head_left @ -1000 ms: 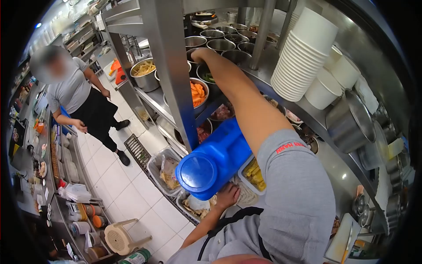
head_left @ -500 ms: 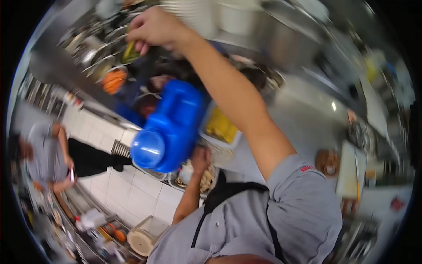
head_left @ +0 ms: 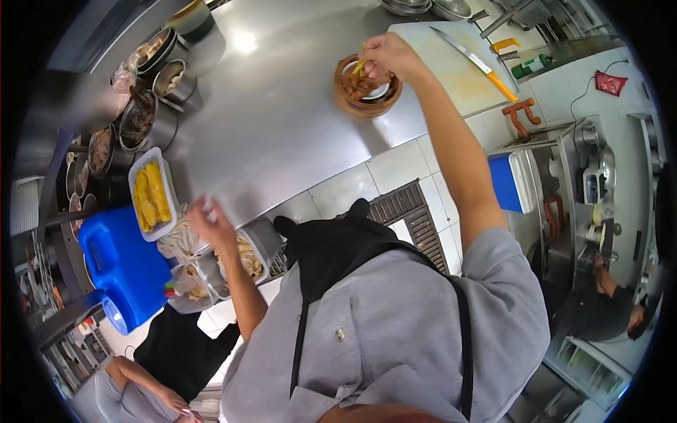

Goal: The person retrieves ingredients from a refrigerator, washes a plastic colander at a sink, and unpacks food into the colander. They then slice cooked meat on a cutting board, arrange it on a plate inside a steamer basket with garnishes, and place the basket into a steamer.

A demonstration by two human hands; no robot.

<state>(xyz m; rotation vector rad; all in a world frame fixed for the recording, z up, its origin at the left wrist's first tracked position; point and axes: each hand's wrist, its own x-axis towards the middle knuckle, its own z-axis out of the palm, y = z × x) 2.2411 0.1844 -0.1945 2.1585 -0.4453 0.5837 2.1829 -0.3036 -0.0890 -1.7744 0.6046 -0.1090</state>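
Note:
My right hand [head_left: 388, 58] is closed in a pinch on a few yellow-green strips [head_left: 360, 67] of what looks like a vegetable. It hangs over a white bowl [head_left: 379, 92] of brown sauced pieces, which sits inside a round wooden steamer [head_left: 367, 109] on the steel counter. On the other side, my left hand [head_left: 210, 222] is empty with its fingers apart and slightly curled. Nearest to it are a white tray [head_left: 171, 185] of long yellow pieces, a pale cloth [head_left: 180, 242] and a tub [head_left: 264, 243] of pale food pieces.
A knife [head_left: 479, 65] with an orange handle lies on a white cutting board [head_left: 451, 88]. Several food pots, such as a steel pot [head_left: 163, 123], line the left side. A blue jug [head_left: 127, 261] stands lower left. Co-workers are at lower left [head_left: 151, 388] and right [head_left: 592, 310].
The view has turned toward the counter. My right hand, still pinching the green strips, has gone from over the food containers to over the bowl. My left hand has risen from the tub.

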